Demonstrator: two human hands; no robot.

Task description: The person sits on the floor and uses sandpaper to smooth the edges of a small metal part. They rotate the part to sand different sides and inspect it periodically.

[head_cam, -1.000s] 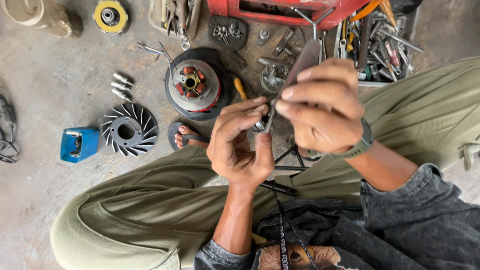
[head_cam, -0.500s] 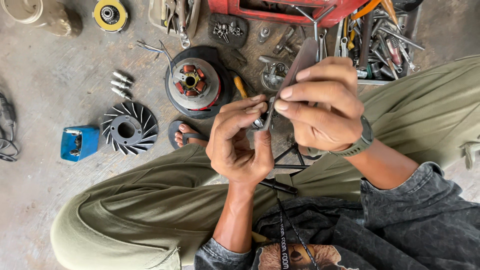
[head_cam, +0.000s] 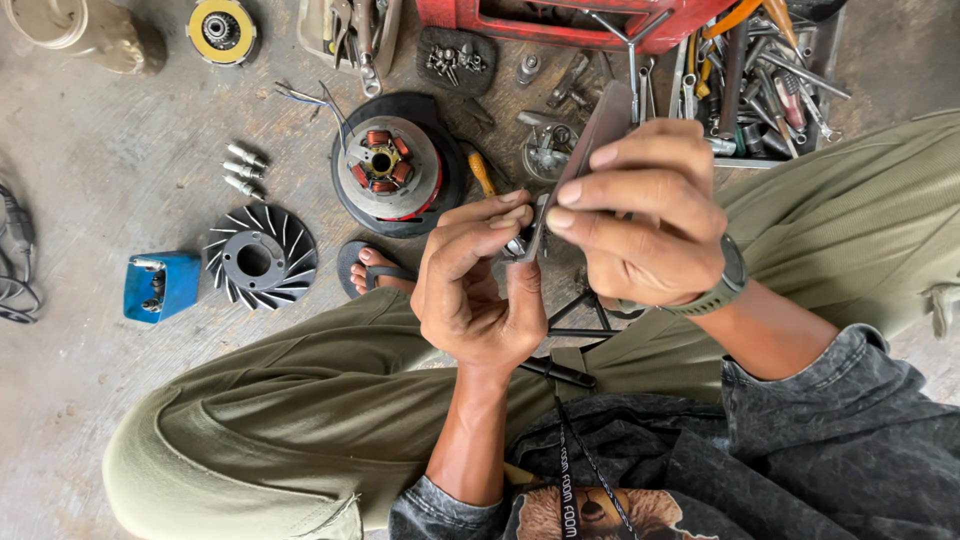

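A: What does the person hold at this moment?

B: The left hand (head_cam: 475,290) pinches a small metal part (head_cam: 517,245) between thumb and fingertips, in front of the chest and above the knees. The part is mostly hidden, so its kind cannot be told. The right hand (head_cam: 645,215) has a closed grip on a flat grey metal file (head_cam: 585,160), and the lower end of the file touches the small part.

A: How should the person do this step well, in your opinion?

B: It seems best to keep the left grip firm so the part does not turn, and to lay the file flat against it. The strokes should be short and light, because the fingertips are just beside the file edge. If the part slips, it may fall on the floor between the legs.

A: And the containers?

B: At the top there is a red toolbox (head_cam: 560,18); its inside is not well seen. Right of it stands a tray (head_cam: 745,160) full of screwdrivers, wrenches and other long tools. A small dark tray (head_cam: 455,62) keeps bolts and nuts.

A: What else lies on the floor?

B: A round stator with copper coils (head_cam: 385,165) rests on a black disc, and a fan wheel with blades (head_cam: 260,260) lies near a blue part (head_cam: 160,285). Three spark plugs (head_cam: 243,170) lie near them.
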